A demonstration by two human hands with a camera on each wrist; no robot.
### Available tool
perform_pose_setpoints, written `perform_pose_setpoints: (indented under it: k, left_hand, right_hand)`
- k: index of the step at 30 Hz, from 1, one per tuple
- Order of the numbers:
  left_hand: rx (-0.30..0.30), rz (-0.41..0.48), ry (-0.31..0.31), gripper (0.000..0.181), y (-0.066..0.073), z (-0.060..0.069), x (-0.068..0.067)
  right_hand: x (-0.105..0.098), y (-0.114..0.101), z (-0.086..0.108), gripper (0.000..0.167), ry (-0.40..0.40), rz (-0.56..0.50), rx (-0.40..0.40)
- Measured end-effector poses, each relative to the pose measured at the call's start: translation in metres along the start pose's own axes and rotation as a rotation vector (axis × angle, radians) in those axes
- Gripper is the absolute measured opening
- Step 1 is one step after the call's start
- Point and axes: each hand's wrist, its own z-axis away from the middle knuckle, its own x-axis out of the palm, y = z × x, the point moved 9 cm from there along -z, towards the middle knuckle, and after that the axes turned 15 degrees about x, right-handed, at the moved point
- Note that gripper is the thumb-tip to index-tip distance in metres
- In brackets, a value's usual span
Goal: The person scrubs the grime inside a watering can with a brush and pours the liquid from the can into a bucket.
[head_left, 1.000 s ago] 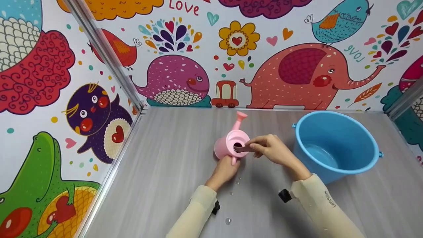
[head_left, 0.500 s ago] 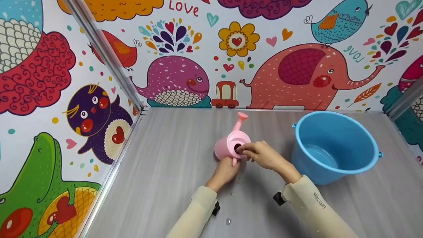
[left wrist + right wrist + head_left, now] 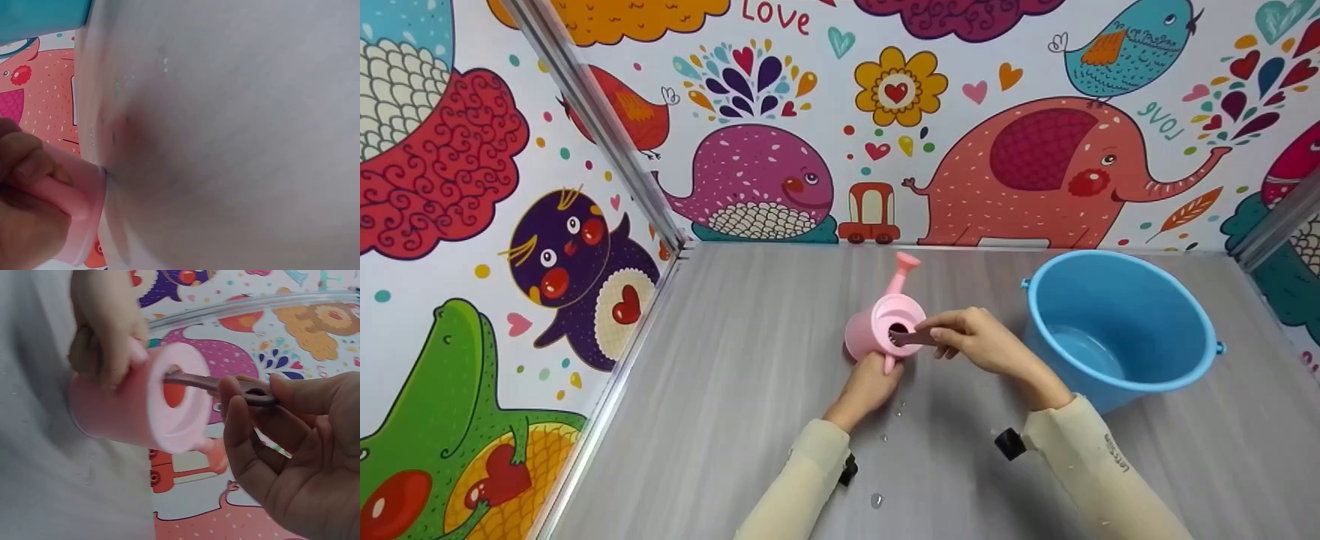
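The pink plastic-looking watering can [image 3: 877,330], on or just above the grey wood-grain table [image 3: 765,337], should be, I think, light, stiff, slippery if wet. Its handle [image 3: 64,197] holds best: the left hand [image 3: 870,388] curls round it; the right hand [image 3: 979,341] pinches a thin brown-handled tool [image 3: 194,381] entering the opening.

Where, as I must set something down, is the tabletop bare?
Bare: tabletop between the pink watering can and left wall; also beyond the right hand, between can and blue bucket. Crowded: around the can, where left hand and brown utensil are.
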Motion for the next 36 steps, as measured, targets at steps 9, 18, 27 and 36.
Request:
perform_pose_setpoints:
  k: [9, 18, 27, 36]
  left_hand:
    - [-0.008, 0.025, 0.003, 0.038, -0.003, 0.0, 0.001]
    - [0.05, -0.067, -0.018, 0.027, 0.005, 0.0, 0.002]
    - [0.072, -0.092, -0.012, 0.031, 0.009, 0.002, 0.001]
    - [-0.002, -0.007, -0.018, 0.034, 0.0, 0.001, 0.002]
  right_hand:
    - [0.001, 0.001, -0.002, 0.027, -0.017, -0.028, 0.015]
    - [0.026, 0.001, -0.012, 0.027, -0.075, 0.018, 0.0]
    - [0.027, 0.006, -0.013, 0.027, -0.083, 0.011, 0.022]
    - [0.008, 0.011, -0.004, 0.029, -0.092, -0.055, 0.032]
